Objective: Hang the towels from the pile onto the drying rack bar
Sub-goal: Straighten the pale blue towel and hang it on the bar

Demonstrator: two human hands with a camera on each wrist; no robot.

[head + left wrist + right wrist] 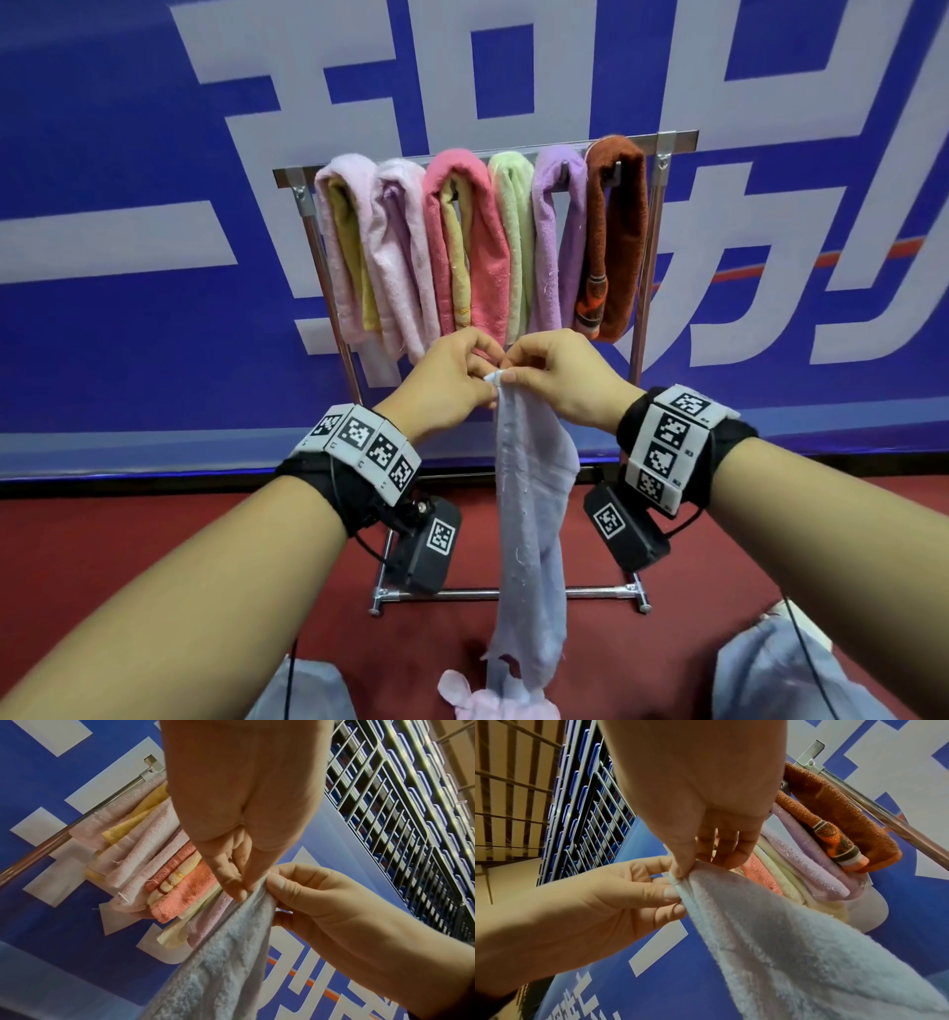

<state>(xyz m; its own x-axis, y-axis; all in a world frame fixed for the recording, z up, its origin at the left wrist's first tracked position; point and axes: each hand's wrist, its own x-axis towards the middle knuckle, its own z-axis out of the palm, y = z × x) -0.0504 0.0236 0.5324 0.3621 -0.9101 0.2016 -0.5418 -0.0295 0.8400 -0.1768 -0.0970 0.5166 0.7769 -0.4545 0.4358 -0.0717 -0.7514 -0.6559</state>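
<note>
Both hands, left (445,371) and right (557,371), pinch one towel (531,506) corner, letting it hang straight before draping over the bar (672,137).

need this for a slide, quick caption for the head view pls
Both hands, left hand and right hand, pinch the top of a pale blue towel before a full drying rack.

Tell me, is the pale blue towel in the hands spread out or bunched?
Bunched: both hands pinch one corner and the pale blue towel hangs narrow.
</note>
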